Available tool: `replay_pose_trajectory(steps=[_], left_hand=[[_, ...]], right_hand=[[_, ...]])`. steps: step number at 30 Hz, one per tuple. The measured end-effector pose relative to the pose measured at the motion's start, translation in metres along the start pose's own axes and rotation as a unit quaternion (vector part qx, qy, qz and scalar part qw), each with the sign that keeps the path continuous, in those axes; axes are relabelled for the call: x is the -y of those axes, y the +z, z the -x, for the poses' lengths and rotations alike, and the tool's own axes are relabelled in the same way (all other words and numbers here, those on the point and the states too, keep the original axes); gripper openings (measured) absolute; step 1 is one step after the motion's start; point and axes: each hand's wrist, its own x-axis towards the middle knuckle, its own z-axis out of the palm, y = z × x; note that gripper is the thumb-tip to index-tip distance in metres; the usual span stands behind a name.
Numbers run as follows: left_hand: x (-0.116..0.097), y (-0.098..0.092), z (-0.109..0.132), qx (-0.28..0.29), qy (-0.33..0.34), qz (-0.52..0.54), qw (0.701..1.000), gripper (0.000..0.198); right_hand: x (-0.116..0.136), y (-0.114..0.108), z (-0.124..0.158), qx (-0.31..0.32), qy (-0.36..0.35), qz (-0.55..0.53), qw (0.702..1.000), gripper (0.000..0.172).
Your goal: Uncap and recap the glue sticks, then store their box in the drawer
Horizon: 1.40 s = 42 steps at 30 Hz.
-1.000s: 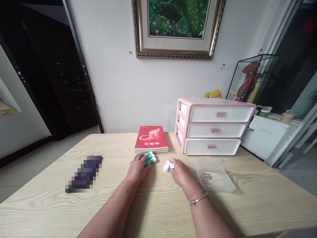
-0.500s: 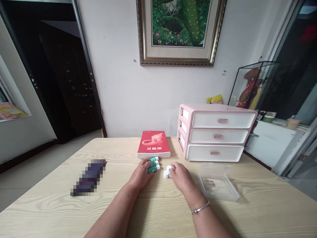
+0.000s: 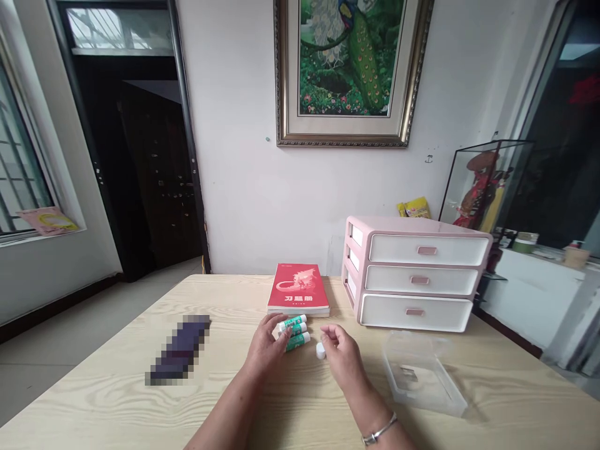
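Observation:
Three green-and-white tubes (image 3: 297, 340) that look like glue sticks lie side by side on the table, just in front of the red book. My left hand (image 3: 268, 342) is closed around their left ends, its thumb against the lower tubes. To their right stands a small white cap (image 3: 320, 350). My right hand (image 3: 344, 356) is right beside this cap, fingers curled in and thumb against the forefinger; what lies inside its grasp is hidden. A silver bangle circles the right wrist.
The red book (image 3: 300, 287) lies behind the tubes. A pink-and-white drawer unit (image 3: 419, 281) stands at the back right, with an opened clear plastic box (image 3: 426, 387) in front of it. A blurred dark item (image 3: 180, 350) rests at the left on the wooden table (image 3: 117, 400).
The head view has tilted up and turned slightly left. Several white caps showed by my right hand before; only one shows now. My right fingers have curled in more. The left hand stays at the tubes.

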Motion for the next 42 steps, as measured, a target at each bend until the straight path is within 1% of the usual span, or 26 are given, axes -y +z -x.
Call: replay_pose_trajectory(steps=[2, 3, 5, 7, 9, 10, 11, 13, 15, 17, 19, 22, 24, 26, 29, 31, 33, 35, 38, 39, 41, 42], left_hand=[[-0.012, -0.003, -0.004, -0.010, -0.075, 0.074, 0.994, 0.038], [-0.019, -0.005, -0.007, -0.007, -0.115, 0.118, 0.986, 0.038], [-0.035, -0.011, -0.017, 0.019, -0.166, 0.217, 0.962, 0.036], [-0.054, -0.018, -0.028, 0.072, -0.180, 0.323, 0.926, 0.031], [-0.073, -0.027, -0.038, 0.134, -0.169, 0.425, 0.879, 0.027], [-0.082, -0.031, -0.042, 0.160, -0.169, 0.477, 0.848, 0.029], [-0.091, -0.034, -0.045, 0.188, -0.156, 0.516, 0.821, 0.035], [-0.105, -0.040, -0.047, 0.243, -0.100, 0.562, 0.784, 0.054], [-0.115, -0.043, -0.046, 0.298, -0.048, 0.581, 0.756, 0.069], [-0.123, -0.045, -0.043, 0.342, -0.017, 0.583, 0.737, 0.077], [-0.128, -0.047, -0.042, 0.371, 0.000, 0.580, 0.725, 0.082], [-0.135, -0.053, -0.045, 0.394, 0.014, 0.574, 0.717, 0.084], [-0.136, -0.057, -0.049, 0.403, 0.015, 0.573, 0.713, 0.084], [-0.132, -0.058, -0.053, 0.421, 0.015, 0.580, 0.698, 0.084], [-0.120, -0.052, -0.056, 0.466, 0.010, 0.587, 0.662, 0.083], [-0.112, -0.047, -0.056, 0.488, -0.008, 0.577, 0.655, 0.083], [-0.105, -0.042, -0.055, 0.501, -0.026, 0.565, 0.655, 0.082], [-0.103, -0.039, -0.055, 0.516, -0.030, 0.564, 0.644, 0.082], [-0.104, -0.039, -0.054, 0.549, -0.005, 0.579, 0.602, 0.082], [-0.106, -0.040, -0.053, 0.559, 0.010, 0.587, 0.586, 0.082], [-0.110, -0.042, -0.052, 0.568, 0.033, 0.598, 0.565, 0.082], [-0.111, -0.043, -0.051, 0.568, 0.041, 0.601, 0.561, 0.081]], right_hand=[[0.006, 0.008, -0.002, 0.043, 0.071, -0.086, 0.993, 0.025], [0.012, 0.012, -0.003, 0.068, 0.107, -0.131, 0.983, 0.026], [0.032, 0.015, -0.009, 0.121, 0.162, -0.230, 0.952, 0.028], [0.057, 0.014, -0.017, 0.172, 0.199, -0.340, 0.903, 0.029], [0.085, 0.008, -0.026, 0.242, 0.229, -0.436, 0.836, 0.030], [0.098, 0.004, -0.031, 0.289, 0.219, -0.473, 0.803, 0.033], [0.109, 0.001, -0.034, 0.329, 0.192, -0.500, 0.778, 0.038], [0.127, -0.005, -0.040, 0.401, 0.126, -0.517, 0.746, 0.054], [0.137, -0.008, -0.042, 0.455, 0.073, -0.518, 0.721, 0.065], [0.143, -0.007, -0.044, 0.489, 0.047, -0.523, 0.697, 0.070], [0.146, -0.004, -0.047, 0.509, 0.033, -0.538, 0.671, 0.072], [0.149, 0.001, -0.052, 0.543, 0.002, -0.565, 0.621, 0.074], [0.150, 0.003, -0.055, 0.563, -0.020, -0.574, 0.594, 0.075], [0.149, 0.007, -0.055, 0.578, -0.034, -0.578, 0.575, 0.076], [0.141, 0.013, -0.055, 0.601, -0.032, -0.575, 0.555, 0.078], [0.133, 0.016, -0.055, 0.618, -0.036, -0.574, 0.536, 0.079], [0.126, 0.018, -0.056, 0.629, -0.049, -0.579, 0.517, 0.079], [0.121, 0.019, -0.057, 0.630, -0.055, -0.580, 0.513, 0.078], [0.118, 0.017, -0.058, 0.630, -0.039, -0.566, 0.531, 0.078], [0.119, 0.017, -0.057, 0.631, -0.037, -0.566, 0.530, 0.078], [0.121, 0.015, -0.056, 0.634, -0.045, -0.576, 0.514, 0.078], [0.123, 0.015, -0.056, 0.635, -0.052, -0.583, 0.504, 0.078]])
